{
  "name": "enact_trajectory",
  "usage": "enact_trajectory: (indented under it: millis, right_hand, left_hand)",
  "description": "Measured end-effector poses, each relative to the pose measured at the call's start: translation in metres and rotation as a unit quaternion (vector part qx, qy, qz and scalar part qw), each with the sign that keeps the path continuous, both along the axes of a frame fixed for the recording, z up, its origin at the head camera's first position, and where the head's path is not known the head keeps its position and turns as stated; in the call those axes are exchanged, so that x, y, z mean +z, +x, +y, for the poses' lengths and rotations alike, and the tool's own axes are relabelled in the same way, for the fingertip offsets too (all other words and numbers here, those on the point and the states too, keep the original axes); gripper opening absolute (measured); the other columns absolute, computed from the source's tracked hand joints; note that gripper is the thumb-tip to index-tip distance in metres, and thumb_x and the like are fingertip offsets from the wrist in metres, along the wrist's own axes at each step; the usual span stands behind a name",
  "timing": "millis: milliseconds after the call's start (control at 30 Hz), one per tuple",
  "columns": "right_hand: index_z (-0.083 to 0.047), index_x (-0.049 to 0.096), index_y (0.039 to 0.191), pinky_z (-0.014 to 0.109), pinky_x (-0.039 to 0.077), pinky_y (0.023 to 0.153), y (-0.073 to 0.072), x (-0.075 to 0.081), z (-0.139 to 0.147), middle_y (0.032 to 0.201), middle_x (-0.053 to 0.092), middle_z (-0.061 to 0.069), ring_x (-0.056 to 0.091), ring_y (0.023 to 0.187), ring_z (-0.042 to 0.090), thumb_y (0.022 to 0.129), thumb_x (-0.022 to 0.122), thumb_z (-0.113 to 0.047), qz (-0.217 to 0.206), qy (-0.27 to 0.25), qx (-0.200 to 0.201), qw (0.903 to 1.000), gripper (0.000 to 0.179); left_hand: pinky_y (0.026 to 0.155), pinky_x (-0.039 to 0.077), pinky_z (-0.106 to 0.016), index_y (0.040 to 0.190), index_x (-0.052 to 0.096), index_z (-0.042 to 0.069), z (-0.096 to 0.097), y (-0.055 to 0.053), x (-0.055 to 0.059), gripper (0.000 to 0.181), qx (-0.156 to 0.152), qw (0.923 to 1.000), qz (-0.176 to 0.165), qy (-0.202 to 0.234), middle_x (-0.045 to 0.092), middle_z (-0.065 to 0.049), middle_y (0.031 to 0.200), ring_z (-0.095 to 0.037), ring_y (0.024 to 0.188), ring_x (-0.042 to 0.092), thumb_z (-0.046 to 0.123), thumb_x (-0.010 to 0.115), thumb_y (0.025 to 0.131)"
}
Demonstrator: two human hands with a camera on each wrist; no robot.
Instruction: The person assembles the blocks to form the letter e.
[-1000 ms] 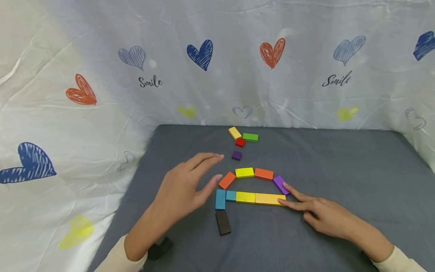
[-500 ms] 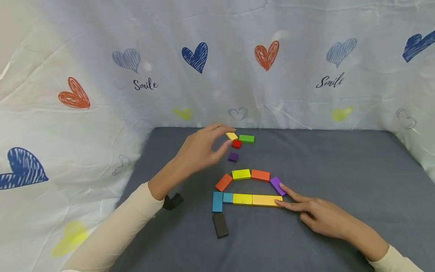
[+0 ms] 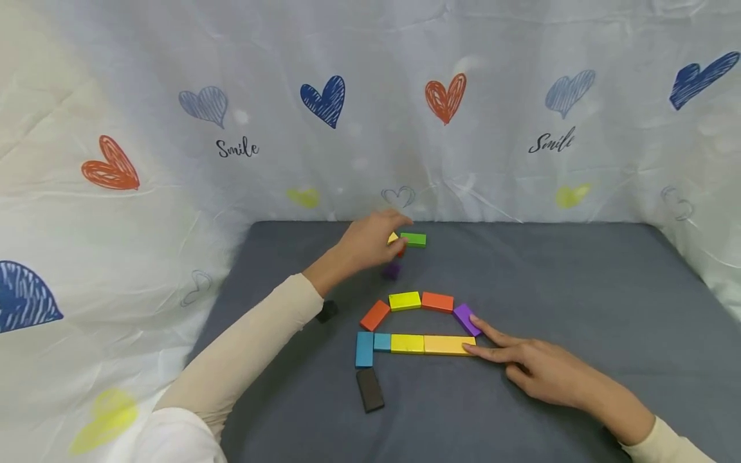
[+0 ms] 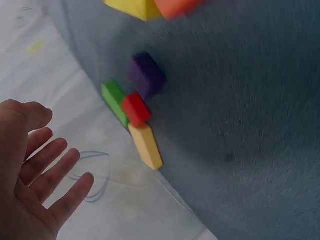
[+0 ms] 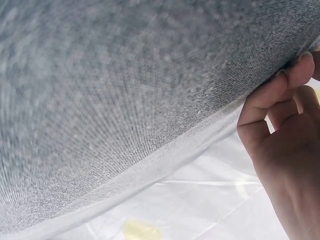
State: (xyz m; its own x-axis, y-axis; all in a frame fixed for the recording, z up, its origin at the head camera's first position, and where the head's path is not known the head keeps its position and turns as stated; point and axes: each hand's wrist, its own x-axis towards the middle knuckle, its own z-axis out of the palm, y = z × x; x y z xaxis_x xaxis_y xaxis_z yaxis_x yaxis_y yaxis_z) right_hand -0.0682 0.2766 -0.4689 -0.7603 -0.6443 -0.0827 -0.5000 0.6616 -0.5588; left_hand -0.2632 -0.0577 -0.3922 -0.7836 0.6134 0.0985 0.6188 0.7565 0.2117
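Note:
My left hand (image 3: 372,240) is above the back group of blocks, fingers apart and nothing between them. Partly behind it lie a pale yellow block (image 4: 146,146), a small red block (image 4: 136,109) and a dark purple block (image 4: 147,76); a green block (image 3: 413,240) shows just past the thumb. With two extended fingers my right hand (image 3: 544,366) touches the violet block (image 3: 466,319) and the right end of a light orange block (image 3: 446,345). These belong to an outline with orange blocks (image 3: 437,301), yellow blocks (image 3: 407,343) and blue blocks (image 3: 364,349).
A black block (image 3: 370,390) lies below the blue end of the outline. The grey cloth (image 3: 579,283) covers the table up to a white curtain (image 3: 370,154) printed with hearts. A dark item (image 3: 327,311) shows under the left sleeve.
My left hand has reached forward and to the right, from beside the block outline to the back group. The right hand keeps its fingers on the same two blocks.

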Motion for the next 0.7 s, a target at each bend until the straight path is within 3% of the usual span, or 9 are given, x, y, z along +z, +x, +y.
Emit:
enact_trajectory:
  millis: [100, 233, 400, 700]
  right_hand:
    - [-0.041, 0.051, 0.157, 0.018, 0.032, 0.050, 0.000, -0.002, -0.001, 0.174, 0.026, -0.001, 0.026, 0.055, -0.004, 0.097, 0.061, 0.006, 0.004, -0.002, -0.001, 1.0000, 0.076]
    - [-0.040, 0.051, 0.157, 0.018, 0.031, 0.050, 0.001, -0.002, -0.001, 0.174, 0.027, 0.000, 0.025, 0.054, -0.005, 0.097, 0.061, 0.007, 0.008, -0.007, 0.001, 0.9999, 0.077]
    - [-0.040, 0.052, 0.157, 0.017, 0.032, 0.050, 0.001, -0.001, 0.000, 0.174, 0.028, 0.001, 0.025, 0.056, -0.005, 0.096, 0.062, 0.008, 0.012, -0.007, -0.001, 0.9999, 0.078]
    - [-0.040, 0.052, 0.157, 0.017, 0.031, 0.050, 0.000, -0.002, -0.001, 0.173, 0.029, 0.000, 0.026, 0.057, -0.005, 0.095, 0.062, 0.008, 0.015, -0.006, -0.001, 0.9999, 0.078]
  left_hand:
    - [0.095, 0.058, -0.041, 0.150, 0.059, 0.019, 0.005, -0.012, -0.001, 0.046, 0.003, 0.9994, -0.013, -0.032, 0.061, -0.003, 0.149, -0.022, 0.127, 0.062, 0.034, 0.064, 0.107]
    - [0.108, 0.051, -0.043, 0.151, 0.059, 0.015, 0.011, -0.027, -0.005, 0.047, -0.001, 0.9986, -0.039, -0.035, 0.059, -0.006, 0.152, -0.024, 0.136, 0.057, 0.030, 0.065, 0.107]
    - [0.116, 0.044, -0.042, 0.151, 0.059, 0.010, 0.020, -0.043, -0.019, 0.049, -0.008, 0.9981, -0.042, -0.044, 0.060, -0.006, 0.151, -0.025, 0.141, 0.053, 0.029, 0.066, 0.107]
    - [0.110, 0.049, -0.042, 0.150, 0.062, 0.016, 0.037, -0.054, -0.041, 0.048, 0.005, 0.9945, -0.063, -0.084, 0.063, -0.003, 0.149, -0.022, 0.136, 0.058, 0.034, 0.069, 0.105]
